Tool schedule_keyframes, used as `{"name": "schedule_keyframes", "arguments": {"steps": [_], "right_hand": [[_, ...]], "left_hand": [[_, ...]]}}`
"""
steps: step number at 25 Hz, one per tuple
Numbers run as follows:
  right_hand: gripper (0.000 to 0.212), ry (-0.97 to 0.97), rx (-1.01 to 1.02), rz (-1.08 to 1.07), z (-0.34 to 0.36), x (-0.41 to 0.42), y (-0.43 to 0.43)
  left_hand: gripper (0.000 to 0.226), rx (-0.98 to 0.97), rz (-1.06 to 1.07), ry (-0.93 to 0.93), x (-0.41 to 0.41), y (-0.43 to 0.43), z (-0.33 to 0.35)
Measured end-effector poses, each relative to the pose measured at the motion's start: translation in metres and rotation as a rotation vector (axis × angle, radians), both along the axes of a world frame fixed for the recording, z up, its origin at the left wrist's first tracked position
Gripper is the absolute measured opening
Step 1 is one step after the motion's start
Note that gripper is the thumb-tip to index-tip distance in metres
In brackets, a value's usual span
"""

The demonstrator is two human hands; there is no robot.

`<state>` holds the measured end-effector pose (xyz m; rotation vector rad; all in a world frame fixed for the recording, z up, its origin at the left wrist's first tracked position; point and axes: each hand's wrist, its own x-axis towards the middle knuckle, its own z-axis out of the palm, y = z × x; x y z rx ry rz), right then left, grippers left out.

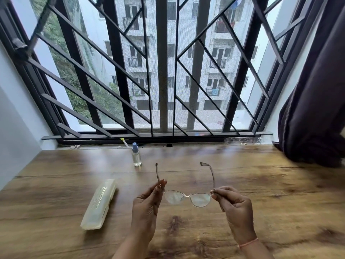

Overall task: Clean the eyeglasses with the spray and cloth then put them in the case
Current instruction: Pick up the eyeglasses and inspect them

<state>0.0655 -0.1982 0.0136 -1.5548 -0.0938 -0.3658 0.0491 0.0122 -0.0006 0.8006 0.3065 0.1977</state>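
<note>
1. A long pale case point(98, 204) lies shut and flat on the wooden table point(280, 193) at the near left. It is turned so its far end leans to the right, and it sits a little left of the left hand.
2. A small clear spray bottle point(136, 155) with a blue cap stands upright at the far edge of the table. It is farther away than the case and to its right, close to the window ledge.
3. The left hand point(147, 204) is raised above the table. Its thumb and fingertips are pinched together on the left end of the frame, where the arm joins the lens.
4. The eyeglasses point(200, 200) hang in the air between the two hands, over the middle of the table. Both arms are unfolded and point far, toward the window, and the lenses look hazy.
5. The right hand point(233, 206) pinches the right corner of the frame at the hinge, with its other fingers curled under. A thin pinkish band point(248, 242) circles the wrist.
6. A dark curtain point(313, 109) hangs at the far right, and its lower folds reach the table's far right corner.
7. A window with a black metal grille point(162, 71) runs along the far side.
</note>
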Motion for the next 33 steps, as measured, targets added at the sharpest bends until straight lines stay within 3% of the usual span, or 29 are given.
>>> {"name": "schedule_keyframes", "arguments": {"steps": [4, 7, 12, 19, 24, 27, 30, 33], "right_hand": [[0.041, -0.061, -0.107, -0.157, 0.001, 0.002, 0.004], [0.041, -0.142, -0.203, -0.237, 0.004, -0.003, 0.010], [0.031, -0.209, -0.250, -0.258, 0.006, -0.017, 0.028], [0.013, -0.285, -0.242, -0.238, 0.004, -0.031, 0.049], [0.020, -0.232, -0.238, -0.103, 0.000, -0.029, 0.043], [0.028, -0.156, -0.180, -0.187, 0.001, -0.017, 0.023], [0.022, 0.028, -0.184, -0.229, 0.003, 0.002, 0.004], [0.028, 0.246, -0.055, -0.075, 0.001, 0.014, -0.007]], "left_hand": [[0.015, 0.446, 0.282, 0.237, -0.006, -0.005, 0.006], [0.019, 0.668, 0.265, 0.188, -0.017, -0.026, 0.019], [0.014, 0.809, 0.036, -0.020, -0.021, -0.068, 0.041], [0.044, 0.940, 0.087, -0.026, -0.022, -0.072, 0.047], [0.036, 0.881, -0.015, -0.002, -0.021, -0.056, 0.051], [0.034, 0.739, -0.113, 0.026, -0.019, -0.043, 0.058], [0.031, 0.605, -0.200, 0.057, -0.016, -0.030, 0.062], [0.022, 0.422, -0.297, 0.120, -0.012, -0.019, 0.062]]}}
